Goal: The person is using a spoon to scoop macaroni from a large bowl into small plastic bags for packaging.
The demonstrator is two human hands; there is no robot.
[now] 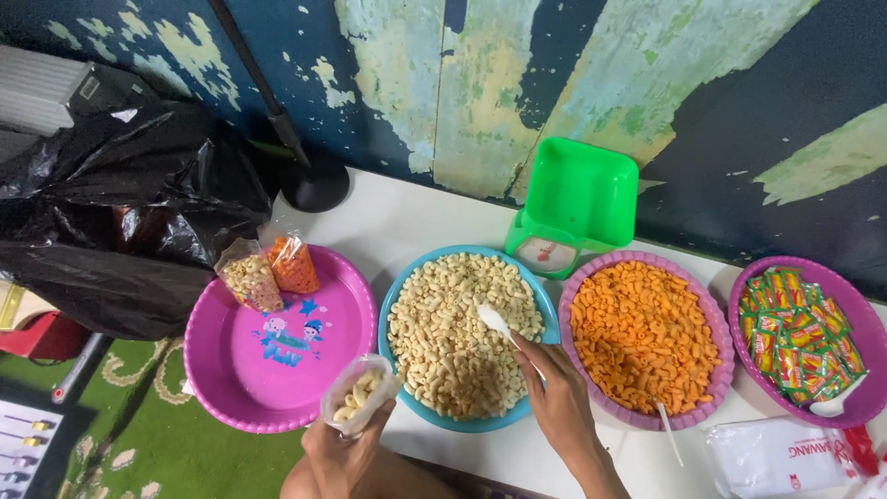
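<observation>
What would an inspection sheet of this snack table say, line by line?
Surface: white table, against a wall of peeling blue and green paint.
Job's things: blue bowl of pale puffed snacks; white spoon over it; small clear bag, partly filled with the pale pieces.
Clutter: pink tray with two filled packets; purple bowl of orange snacks; purple bowl of small sachets; green scale; black plastic bag.
Grips: left hand holds the clear bag; right hand holds the spoon.
Cables: nothing seen.
Surroundings: green patterned carpet below the table.
</observation>
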